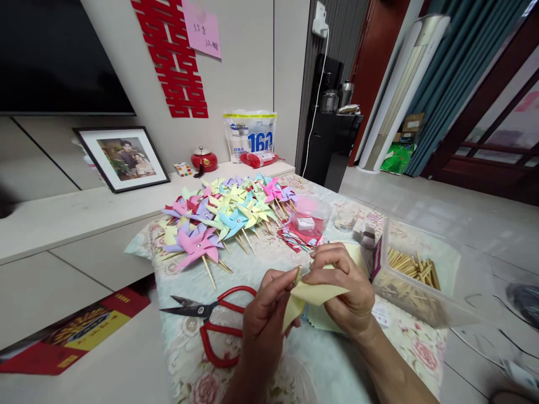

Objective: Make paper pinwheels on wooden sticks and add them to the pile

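Observation:
A pale yellow paper pinwheel (316,293), partly folded, is held between both hands above the table. My left hand (269,306) is closed on its left side, and a short wooden stick (298,275) sticks up by the fingertips. My right hand (347,286) pinches the paper from the right; the fingers hide part of it. Left of the hands lie open scissors (210,314) with red handles. Under the right hand is a stack of coloured paper (322,320), mostly covered. Finished pinwheels (236,221) on sticks are piled at the far left of the table.
A clear plastic box (410,303) of short wooden sticks (415,269) stands at the right. Paper scraps (298,238), a clear round tub (311,210) and a small box (365,233) lie beyond the hands. A cabinet (37,230) borders the table's far side.

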### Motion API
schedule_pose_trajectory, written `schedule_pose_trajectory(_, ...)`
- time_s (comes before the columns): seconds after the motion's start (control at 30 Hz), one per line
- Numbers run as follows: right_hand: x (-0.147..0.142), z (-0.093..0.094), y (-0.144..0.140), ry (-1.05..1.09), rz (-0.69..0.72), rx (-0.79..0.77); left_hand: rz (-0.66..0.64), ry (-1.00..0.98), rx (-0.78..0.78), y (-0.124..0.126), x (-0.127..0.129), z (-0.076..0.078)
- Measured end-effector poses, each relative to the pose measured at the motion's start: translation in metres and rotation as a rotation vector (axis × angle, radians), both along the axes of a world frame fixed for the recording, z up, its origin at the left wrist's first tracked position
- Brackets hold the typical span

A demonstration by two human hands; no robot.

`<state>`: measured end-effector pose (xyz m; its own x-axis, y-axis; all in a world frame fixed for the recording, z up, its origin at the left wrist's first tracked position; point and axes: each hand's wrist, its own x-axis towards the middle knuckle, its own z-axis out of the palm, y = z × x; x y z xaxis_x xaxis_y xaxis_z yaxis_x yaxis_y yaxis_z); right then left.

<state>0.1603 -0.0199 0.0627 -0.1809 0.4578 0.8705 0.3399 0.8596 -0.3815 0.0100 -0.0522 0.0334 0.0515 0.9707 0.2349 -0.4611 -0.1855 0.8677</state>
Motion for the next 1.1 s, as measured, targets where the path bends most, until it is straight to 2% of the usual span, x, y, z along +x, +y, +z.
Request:
schedule_pose_trajectory(0.33,-0.0014,0.0002,-0.0025,-0.022,-0.032,0.021,0.059,0.051,0.034,-0.0009,0.0014,0.0054)
schedule_pose_trajectory(0.7,-0.0011,-0.0013,-0.0008,-0.01,-0.013,0.014,0.052,0.072,0.102,0.0006,-0.0013,0.0042)
schedule_pose_trajectory(1.1,0.0007,0.0029,-0.0004,-0.027,0.007,-0.009,0.167,0.303,0.265,0.0011,-0.0076,0.0013)
